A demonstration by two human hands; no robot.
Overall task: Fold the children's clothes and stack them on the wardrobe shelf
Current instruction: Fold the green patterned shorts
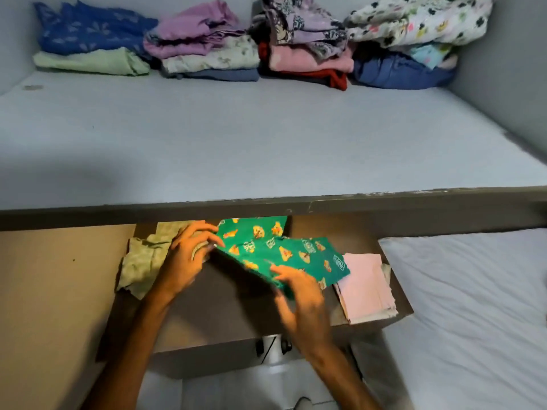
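Note:
A green children's garment (pixel 278 250) printed with orange and yellow figures is held flat just below the wardrobe shelf's front edge (pixel 266 204). My left hand (pixel 189 255) pinches its left corner. My right hand (pixel 299 294) grips its near edge. A pale green garment (pixel 142 261) lies crumpled left of my left hand. A folded pink garment (pixel 367 285) rests to the right on a brown surface (pixel 225 318). Folded stacks line the back of the shelf: blue over green (pixel 88 45), lilac (pixel 201 45), pink and red (pixel 307 54), white printed over blue (pixel 414 39).
The pale blue shelf floor (pixel 236 137) stretches between the stacks and the front edge, with grey side walls at left and right. A white-sheeted mattress (pixel 473 306) lies lower right. A tan panel (pixel 59 291) fills the lower left.

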